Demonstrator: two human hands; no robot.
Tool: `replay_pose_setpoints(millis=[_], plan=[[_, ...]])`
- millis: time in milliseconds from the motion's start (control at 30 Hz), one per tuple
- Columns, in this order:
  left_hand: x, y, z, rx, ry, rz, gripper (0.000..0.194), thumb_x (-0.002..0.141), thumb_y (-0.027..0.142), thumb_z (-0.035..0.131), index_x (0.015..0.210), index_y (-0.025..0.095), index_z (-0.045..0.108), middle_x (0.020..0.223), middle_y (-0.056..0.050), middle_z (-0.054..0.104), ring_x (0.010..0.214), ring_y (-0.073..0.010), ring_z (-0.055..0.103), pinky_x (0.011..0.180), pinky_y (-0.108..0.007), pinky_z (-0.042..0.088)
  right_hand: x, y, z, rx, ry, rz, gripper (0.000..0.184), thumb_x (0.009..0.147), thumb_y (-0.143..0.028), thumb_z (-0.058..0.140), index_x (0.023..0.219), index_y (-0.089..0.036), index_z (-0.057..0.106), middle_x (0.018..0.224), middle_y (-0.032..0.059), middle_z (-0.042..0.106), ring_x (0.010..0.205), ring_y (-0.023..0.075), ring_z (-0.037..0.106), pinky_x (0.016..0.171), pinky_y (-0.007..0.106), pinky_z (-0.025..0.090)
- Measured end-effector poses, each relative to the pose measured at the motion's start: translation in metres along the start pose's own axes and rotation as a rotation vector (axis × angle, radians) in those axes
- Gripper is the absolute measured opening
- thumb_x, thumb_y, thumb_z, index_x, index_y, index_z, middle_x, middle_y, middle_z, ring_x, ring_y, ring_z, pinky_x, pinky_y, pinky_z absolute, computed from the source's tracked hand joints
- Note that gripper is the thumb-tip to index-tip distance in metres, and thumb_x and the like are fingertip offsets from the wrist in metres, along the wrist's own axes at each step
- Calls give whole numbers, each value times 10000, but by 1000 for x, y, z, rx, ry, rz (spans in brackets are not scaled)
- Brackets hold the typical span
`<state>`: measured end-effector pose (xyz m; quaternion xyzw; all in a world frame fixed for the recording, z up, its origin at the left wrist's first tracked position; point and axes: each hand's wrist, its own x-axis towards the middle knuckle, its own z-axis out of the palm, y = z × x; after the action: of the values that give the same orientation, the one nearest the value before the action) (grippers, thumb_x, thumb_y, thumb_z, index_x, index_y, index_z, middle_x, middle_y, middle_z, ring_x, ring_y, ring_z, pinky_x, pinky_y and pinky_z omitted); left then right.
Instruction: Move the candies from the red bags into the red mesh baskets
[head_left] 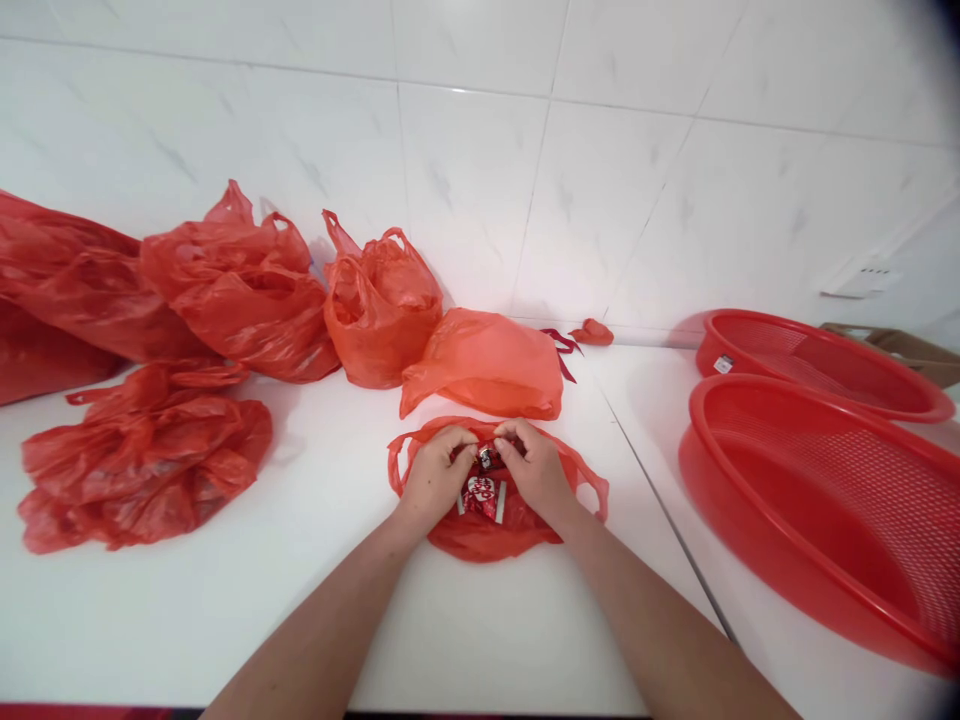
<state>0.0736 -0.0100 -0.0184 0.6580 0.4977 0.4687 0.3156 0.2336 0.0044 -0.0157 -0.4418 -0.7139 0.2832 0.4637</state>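
Note:
An open red plastic bag [487, 545] lies in front of me, its handles spread to both sides. Over its mouth, my left hand [441, 475] and my right hand [534, 470] face each other with fingertips closed in a pinch. Between them is a small candy in a dark wrapper with white print [487, 458], apparently gripped at its two ends. Just below, inside the bag, rests a larger red packet with white lettering [481, 497]. The fingertips partly cover the candy's ends.
Behind the open bag lies another red bag [491, 365]. Filled red bags [382, 320] stand along the tiled wall to the left, and a crumpled pile of red bags [150, 460] lies nearer. On the right are two red plastic baskets [795, 500] and a cardboard box [900, 350].

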Motion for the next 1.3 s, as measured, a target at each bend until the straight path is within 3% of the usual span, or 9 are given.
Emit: replay_pose_setpoints(millis=[300, 467, 767, 1000, 1167, 1300], plan=[[0, 1, 0, 14, 24, -19, 169, 831, 244, 446, 673, 212, 498, 653, 26, 516, 634, -143, 484, 616, -266, 394, 0, 0, -1, 13, -47, 10, 130, 872, -262, 463, 865, -227, 588, 839, 0, 631, 776, 160, 573, 717, 280, 444], [0, 2, 0, 31, 5, -34, 174, 848, 240, 431, 684, 207, 479, 655, 30, 501, 630, -135, 472, 593, -253, 387, 0, 0, -1, -25, -57, -8, 209, 897, -295, 442, 717, -216, 514, 687, -15, 537, 661, 151, 499, 631, 271, 402], [0, 2, 0, 59, -21, -40, 167, 856, 228, 425, 699, 210, 480, 681, 33, 519, 660, -132, 491, 627, -249, 404, 0, 2, -1, -30, -70, -21, 280, 913, -315, 422, 651, -217, 440, 618, -30, 456, 593, 141, 432, 573, 264, 357], [-1, 4, 0, 22, 40, -33, 170, 839, 235, 457, 680, 203, 504, 657, 37, 534, 638, -123, 502, 599, -231, 411, 0, -3, -1, 38, -89, 9, 135, 840, -260, 509, 923, -228, 611, 920, 11, 646, 855, 169, 581, 770, 291, 451], [-1, 4, -1, 28, 16, -19, 146, 839, 235, 473, 760, 212, 593, 728, 29, 626, 690, -130, 569, 646, -237, 448, 1, -1, -2, -101, -34, -46, 93, 791, -184, 484, 753, -209, 565, 749, -7, 594, 718, 154, 549, 686, 273, 431], [-1, 10, -10, 179, 4, 44, 147, 844, 269, 491, 765, 219, 604, 738, 22, 654, 691, -140, 588, 651, -252, 444, 5, 4, -10, -245, 7, 37, 112, 750, -146, 446, 680, -212, 504, 632, -30, 532, 600, 140, 490, 586, 256, 385]])
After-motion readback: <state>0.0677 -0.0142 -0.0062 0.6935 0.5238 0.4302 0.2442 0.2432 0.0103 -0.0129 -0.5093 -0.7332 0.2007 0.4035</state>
